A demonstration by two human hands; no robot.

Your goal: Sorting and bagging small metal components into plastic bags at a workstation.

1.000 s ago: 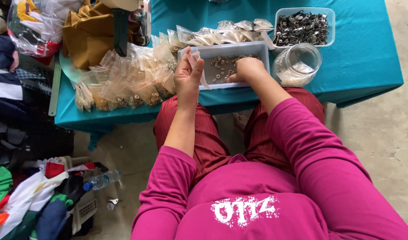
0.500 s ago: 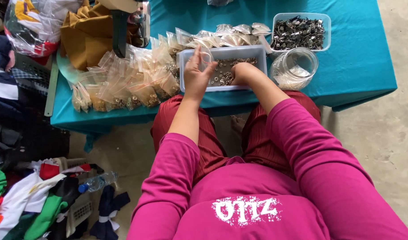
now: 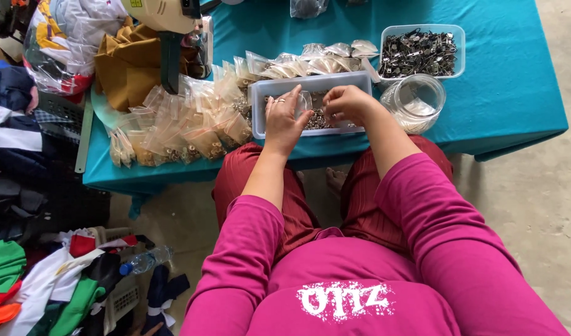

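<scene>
Forearms stretched forward from magenta sleeves, both hands meeting over the shallow white tray [image 3: 259, 99] near the front edge of the teal surface [image 3: 516, 93]. Left hand [image 3: 282, 118] flat, palm down, fingers spread loosely over the small metal parts [image 3: 315, 119] in the tray, a clear little bag [image 3: 305, 99] at its fingertips; whether pinched, hard to tell. Right hand [image 3: 349, 102] curled, grip pressed together over the same parts, contents hidden. Heaped filled bags [image 3: 179, 127] crowding the tray's left side. Glass jar [image 3: 416, 102] just right of it, clear tub of dark clips [image 3: 421, 51] behind. Open teal cloth only toward the far right edge.
</scene>
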